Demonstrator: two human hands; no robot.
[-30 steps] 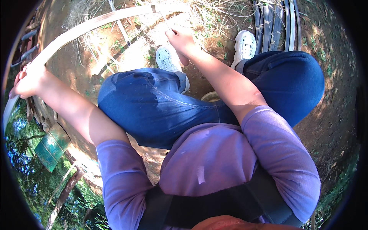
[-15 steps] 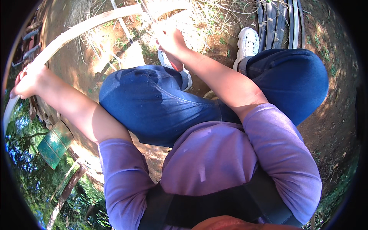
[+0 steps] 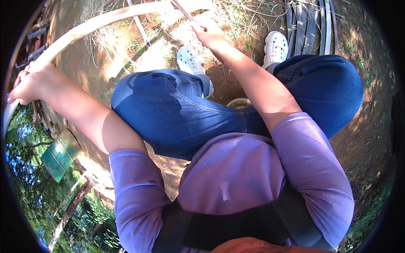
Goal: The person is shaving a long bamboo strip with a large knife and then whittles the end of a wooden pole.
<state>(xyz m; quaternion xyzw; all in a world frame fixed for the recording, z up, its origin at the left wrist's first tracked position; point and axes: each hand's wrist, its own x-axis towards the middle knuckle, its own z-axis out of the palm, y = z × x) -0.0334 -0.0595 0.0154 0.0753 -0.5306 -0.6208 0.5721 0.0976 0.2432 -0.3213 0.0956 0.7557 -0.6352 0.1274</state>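
A long pale strip of wood [image 3: 80,33], curved in this picture, runs from the far left edge across the top. My left hand [image 3: 33,83] is closed around it at the left. In my right hand [image 3: 209,36], at the upper middle, the fingers are wrapped round a narrow knife-like tool [image 3: 182,10]. That tool reaches up and left to the strip, its far end near or against the pale wood. Bright sun washes out the strip there, so I cannot tell whether they touch.
My bent knees in blue jeans [image 3: 168,99] and white clogs [image 3: 276,48] are below the strip. Long dark strips [image 3: 306,27] lie at the upper right. Dry grass and thin sticks [image 3: 138,29] litter the dirt. A green panel [image 3: 61,156] stands at the left.
My right hand and the knife-like tool have moved right and slightly down. My left hand keeps its hold, and the strip has shifted little.
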